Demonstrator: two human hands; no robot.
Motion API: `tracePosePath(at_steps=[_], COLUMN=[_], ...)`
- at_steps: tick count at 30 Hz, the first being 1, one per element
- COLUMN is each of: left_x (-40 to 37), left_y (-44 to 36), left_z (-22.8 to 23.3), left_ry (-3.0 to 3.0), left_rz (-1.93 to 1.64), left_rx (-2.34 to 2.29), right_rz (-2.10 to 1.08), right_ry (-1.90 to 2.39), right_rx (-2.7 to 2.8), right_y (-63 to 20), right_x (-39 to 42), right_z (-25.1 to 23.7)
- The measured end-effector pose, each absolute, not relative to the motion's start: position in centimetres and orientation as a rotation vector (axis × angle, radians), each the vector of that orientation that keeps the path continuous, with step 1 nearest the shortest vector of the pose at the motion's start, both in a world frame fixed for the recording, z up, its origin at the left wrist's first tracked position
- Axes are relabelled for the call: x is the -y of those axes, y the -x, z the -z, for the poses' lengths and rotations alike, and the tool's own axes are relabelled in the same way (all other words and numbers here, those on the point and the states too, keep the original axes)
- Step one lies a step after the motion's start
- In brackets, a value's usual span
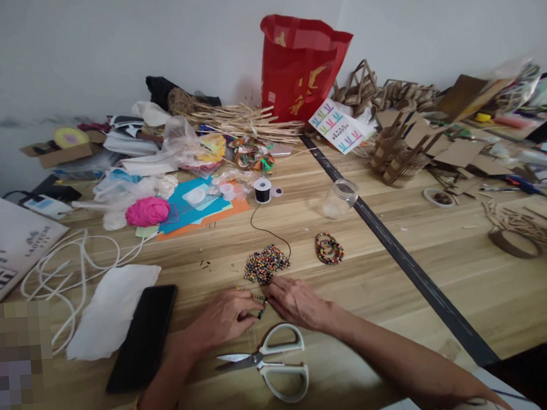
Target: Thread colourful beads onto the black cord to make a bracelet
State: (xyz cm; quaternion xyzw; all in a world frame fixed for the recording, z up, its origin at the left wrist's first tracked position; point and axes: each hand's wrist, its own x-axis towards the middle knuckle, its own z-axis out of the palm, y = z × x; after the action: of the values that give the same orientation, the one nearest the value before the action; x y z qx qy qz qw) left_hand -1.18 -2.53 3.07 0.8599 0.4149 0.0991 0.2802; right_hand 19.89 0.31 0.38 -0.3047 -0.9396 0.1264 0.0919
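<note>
A short string of colored beads (260, 298) runs between my two hands, close above the tabletop. My left hand (225, 316) is closed on it, thumb and fingers pinched. Touching its other end, my right hand (298, 301) has its fingers pressed together at the near edge of a pile of loose beads (262, 263); what these fingertips hold is hidden. From a spool of black cord (263, 191) a thin line runs down to the pile. Finished-looking beaded bracelets (329, 249) lie to the right. Scissors with white handles (262, 359) rest partly spread just below my hands.
A black phone (145, 339) lies on white paper at left, beside a coiled white cable (78, 262). A clear jar (340, 198) stands beyond the bracelets, near a dark strip (399, 255) crossing the table. Pink yarn (147, 211), a red bag (301, 69) and small woven baskets (396, 159) fill the back.
</note>
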Motion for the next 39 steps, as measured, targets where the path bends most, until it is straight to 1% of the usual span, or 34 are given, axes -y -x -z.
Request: tracePosePath(at_steps=[7,16,21,27,33,39], left_x=[2.4,2.4,2.3,2.1,2.1,2.0], left_y=[0.8,0.5,0.4,0.1,-0.4,-1.1], left_z=[-3.5,-3.4,-3.0,-1.7,-0.6,-0.7], left_ry=[-2.324,-2.343,-2.312,-2.276,-2.376,-2.49], left_rz=[-0.271,-0.196,-0.277,-0.561,-0.526,-0.529], left_rx=[-1.13,-1.146,-1.188,-1.28,-1.266,-1.279], right_rz=[-0.397,-0.398,-0.416,-0.632,-0.87,-0.947], right_ry=[0.901,0.89,0.877,0.804,0.763,0.748], right_rx=[2.769,2.777,2.748,2.654,2.531,2.469], right_y=[-19.9,-20.0,-20.0,-20.5,-21.1,-21.6], right_x=[-0.3,-0.3,-0.5,-1.0,-1.6,-1.9], right_z=[-0.3,-0.4,0.0,0.4,-0.2,-1.4])
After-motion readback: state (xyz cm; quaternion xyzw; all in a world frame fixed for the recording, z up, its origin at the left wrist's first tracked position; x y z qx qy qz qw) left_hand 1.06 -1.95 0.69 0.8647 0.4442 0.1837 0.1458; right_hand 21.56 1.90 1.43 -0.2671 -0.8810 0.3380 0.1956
